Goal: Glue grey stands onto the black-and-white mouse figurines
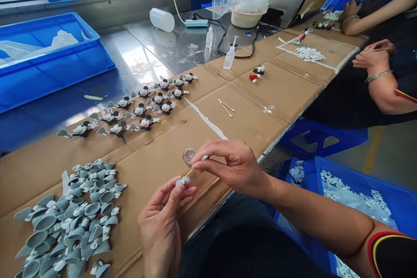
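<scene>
My left hand [166, 217] pinches a small grey cone piece with a white gloved hand [183, 181] between thumb and fingers. Just above and to the right, my right hand [231, 167] has thumb and forefinger closed on a cotton swab [204, 157], of which a white tip shows. Behind the fingertips, a small clear round dish [188, 155] rests on the cardboard. To the left is a heap of grey cone pieces [78, 217] with white hands attached. Beyond it stand rows of black-and-white mouse figure parts [140, 110].
Two cotton swabs [226, 107], a red-and-black figure [256, 76] and a dropper bottle [230, 57] are farther up the cardboard [260, 113]. A blue crate [87, 56] sits back left. Co-workers' hands [374, 56] are at right, above a blue bin [400, 208] of white pieces.
</scene>
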A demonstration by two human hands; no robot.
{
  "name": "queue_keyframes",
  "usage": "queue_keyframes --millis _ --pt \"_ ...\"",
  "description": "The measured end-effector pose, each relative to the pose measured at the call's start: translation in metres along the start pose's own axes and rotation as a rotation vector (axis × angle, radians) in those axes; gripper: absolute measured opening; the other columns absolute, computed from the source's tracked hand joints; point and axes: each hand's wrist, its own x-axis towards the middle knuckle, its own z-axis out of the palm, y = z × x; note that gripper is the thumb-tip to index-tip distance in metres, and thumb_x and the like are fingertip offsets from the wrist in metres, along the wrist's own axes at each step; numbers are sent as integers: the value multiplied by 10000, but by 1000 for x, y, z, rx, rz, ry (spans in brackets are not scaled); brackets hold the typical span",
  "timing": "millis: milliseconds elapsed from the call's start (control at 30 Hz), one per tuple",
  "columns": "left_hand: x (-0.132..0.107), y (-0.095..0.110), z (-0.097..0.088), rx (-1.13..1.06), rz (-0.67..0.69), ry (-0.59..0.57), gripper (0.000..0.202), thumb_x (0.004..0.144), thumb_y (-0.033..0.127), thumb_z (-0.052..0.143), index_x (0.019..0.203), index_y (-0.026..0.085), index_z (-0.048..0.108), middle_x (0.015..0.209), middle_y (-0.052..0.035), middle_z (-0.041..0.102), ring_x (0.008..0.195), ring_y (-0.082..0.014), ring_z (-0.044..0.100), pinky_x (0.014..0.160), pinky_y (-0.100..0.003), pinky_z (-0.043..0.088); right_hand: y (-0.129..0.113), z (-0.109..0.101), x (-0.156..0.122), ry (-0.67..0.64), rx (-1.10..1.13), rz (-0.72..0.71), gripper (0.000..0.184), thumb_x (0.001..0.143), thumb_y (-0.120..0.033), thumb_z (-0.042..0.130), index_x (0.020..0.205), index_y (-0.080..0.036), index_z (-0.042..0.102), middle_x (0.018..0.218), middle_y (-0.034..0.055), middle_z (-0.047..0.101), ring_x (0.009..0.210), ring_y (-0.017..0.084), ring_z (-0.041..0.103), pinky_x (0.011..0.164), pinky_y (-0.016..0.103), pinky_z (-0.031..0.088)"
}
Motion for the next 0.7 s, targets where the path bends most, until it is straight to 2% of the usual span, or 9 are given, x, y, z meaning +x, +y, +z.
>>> queue_keyframes --millis 267,400,533,700 --pt "3 0 -2 8 -4 -9 358 559 311 906 828 122 762 801 -135 762 662 -215 733 632 -235 607 4 2 1 -30 -47 -72 38 862 -97 692 858 -134 700 810 18 698 762 105 640 723 200 513" --pt "2 -1 -1 14 -9 -8 378 556 316 908 840 118 759 812 -134 762 674 -214 734 640 -233 606 -3 -2 0 6 -10 -78 36 863 -110 697 864 -144 709 828 22 705 770 113 646 731 217 528" --pt "3 0 -2 30 -15 5 413 538 332 915 847 111 754 810 -114 763 688 -202 733 663 -229 604 -11 -12 1 156 120 -55 64 858 -118 705 860 -176 731 794 9 701 744 119 648 699 235 535" --pt "7 -5 -2 85 -59 80 608 326 457 952 780 118 732 755 -85 753 646 -212 718 606 -252 603 5 -41 1 502 284 -54 38 838 -251 756 856 -218 752 771 -4 681 675 110 638 660 246 548"
